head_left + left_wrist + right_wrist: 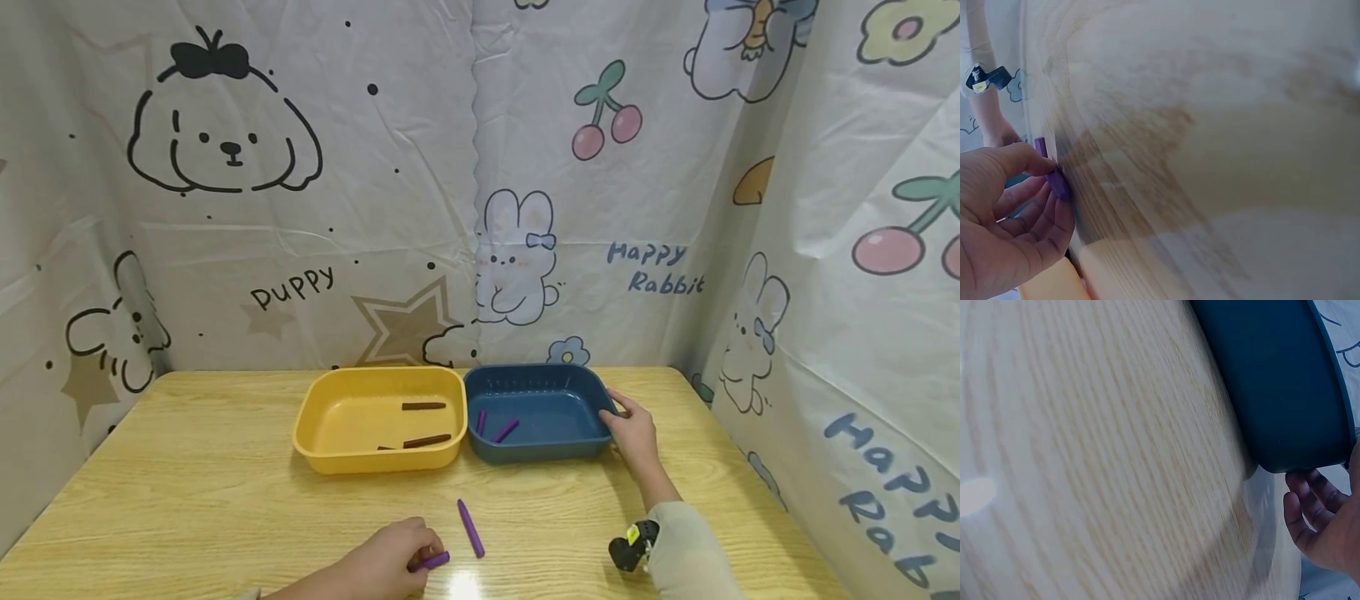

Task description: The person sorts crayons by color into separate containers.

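Near the table's front edge, my left hand [393, 560] pinches a purple crayon [433, 561] between thumb and fingers. The left wrist view shows the crayon [1059, 185] at the fingertips. Just right of that hand, a second purple crayon [471, 529] lies on the table. My right hand [636, 429] grips the right end of a blue basket [540, 454], thumb at the rim. In the right wrist view its fingers [1316, 515] are curled against the outer wall. Two purple crayons [506, 430] lie at the left inside the blue basket.
A yellow basket [360, 464] stands against the blue one's left side, holding brown crayons [427, 441] and a partly hidden dark piece. Both are at the back of the wooden table [210, 500]. Behind hangs a printed curtain [405, 208]. A black wrist device [634, 546] sits on the right forearm.
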Available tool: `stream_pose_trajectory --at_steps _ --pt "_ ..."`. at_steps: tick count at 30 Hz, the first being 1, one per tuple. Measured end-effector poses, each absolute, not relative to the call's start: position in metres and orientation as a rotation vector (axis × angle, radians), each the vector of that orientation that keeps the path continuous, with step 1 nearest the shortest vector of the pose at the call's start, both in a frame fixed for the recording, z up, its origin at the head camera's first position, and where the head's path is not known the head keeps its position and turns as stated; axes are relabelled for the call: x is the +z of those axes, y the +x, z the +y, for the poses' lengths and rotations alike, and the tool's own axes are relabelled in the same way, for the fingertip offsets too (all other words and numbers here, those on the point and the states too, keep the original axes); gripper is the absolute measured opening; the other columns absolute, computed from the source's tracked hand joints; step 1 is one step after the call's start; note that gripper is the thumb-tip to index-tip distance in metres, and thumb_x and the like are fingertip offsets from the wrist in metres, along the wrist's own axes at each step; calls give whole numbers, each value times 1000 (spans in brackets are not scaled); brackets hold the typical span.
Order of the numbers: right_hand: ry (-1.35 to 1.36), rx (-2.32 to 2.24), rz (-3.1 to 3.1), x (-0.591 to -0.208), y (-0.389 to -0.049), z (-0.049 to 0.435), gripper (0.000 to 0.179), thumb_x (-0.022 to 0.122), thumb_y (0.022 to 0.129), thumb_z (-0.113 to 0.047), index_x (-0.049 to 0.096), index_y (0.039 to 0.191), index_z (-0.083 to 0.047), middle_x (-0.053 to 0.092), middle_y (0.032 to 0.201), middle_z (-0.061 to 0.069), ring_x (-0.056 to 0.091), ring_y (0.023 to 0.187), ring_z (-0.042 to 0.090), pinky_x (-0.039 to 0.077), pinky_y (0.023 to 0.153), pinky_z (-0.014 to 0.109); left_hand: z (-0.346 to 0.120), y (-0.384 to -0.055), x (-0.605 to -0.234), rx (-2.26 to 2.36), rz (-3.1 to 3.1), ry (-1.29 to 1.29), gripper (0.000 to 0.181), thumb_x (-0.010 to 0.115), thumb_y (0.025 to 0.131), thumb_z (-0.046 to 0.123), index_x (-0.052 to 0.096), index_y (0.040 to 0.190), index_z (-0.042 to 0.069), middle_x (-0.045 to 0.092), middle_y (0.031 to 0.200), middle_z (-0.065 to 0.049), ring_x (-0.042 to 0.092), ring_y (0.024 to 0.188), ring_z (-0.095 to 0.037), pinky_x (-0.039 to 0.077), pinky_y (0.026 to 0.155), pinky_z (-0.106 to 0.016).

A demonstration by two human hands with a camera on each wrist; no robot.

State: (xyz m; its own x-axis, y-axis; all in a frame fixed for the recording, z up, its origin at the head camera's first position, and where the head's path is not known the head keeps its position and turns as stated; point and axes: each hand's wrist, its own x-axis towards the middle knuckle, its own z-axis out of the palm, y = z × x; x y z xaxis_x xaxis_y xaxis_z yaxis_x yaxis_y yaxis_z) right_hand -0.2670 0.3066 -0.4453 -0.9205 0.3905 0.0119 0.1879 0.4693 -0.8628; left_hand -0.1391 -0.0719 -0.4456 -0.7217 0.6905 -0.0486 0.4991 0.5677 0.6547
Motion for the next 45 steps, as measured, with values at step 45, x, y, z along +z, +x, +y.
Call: stream_pose_trajectory --at_steps 45 --pt "-496 1367 -2528 -442 -264 304 46 61 87 -18 54 132 -11 64 105 22 58 73 15 44 61 20 -62 -185 -367 980 2756 1022 19 65 80 3 67 98 7 57 82 2 52 67 -5 45 60 -17"
